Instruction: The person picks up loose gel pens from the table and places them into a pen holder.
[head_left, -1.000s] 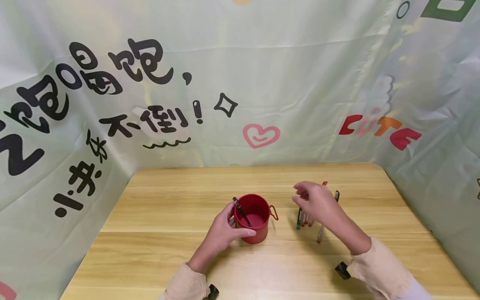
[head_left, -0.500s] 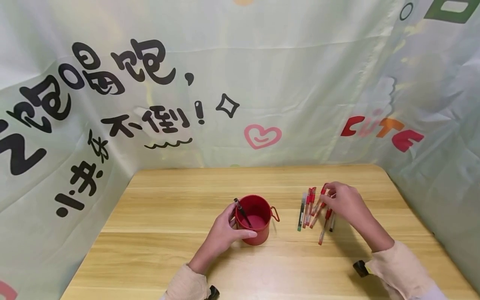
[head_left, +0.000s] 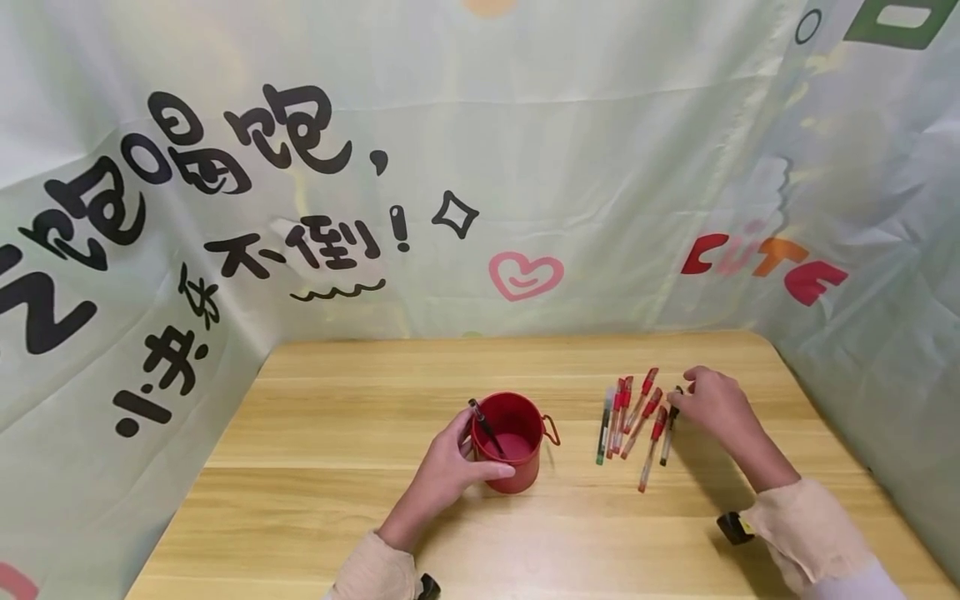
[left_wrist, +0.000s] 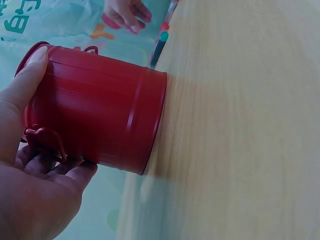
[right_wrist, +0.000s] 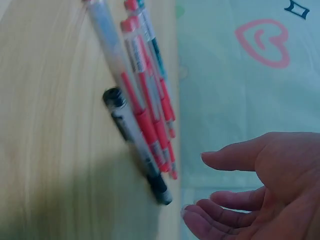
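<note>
Head view: the black pen (head_left: 485,427) inside the red bucket (head_left: 512,450) shows only its upper part; the lower end sits below the rim. The left hand (head_left: 448,471) covers the bucket's near-left wall. The right hand (head_left: 714,405) hides the far end of the black-capped pen (head_left: 668,432); contact cannot be judged. Pen markings are too small to read.

Left wrist view: the bucket's mouth faces away, interior unseen; the palm is cut off below.

Right wrist view: the pens (right_wrist: 145,107) are blurred, upper ends cropped; the hand runs off the corner.
</note>
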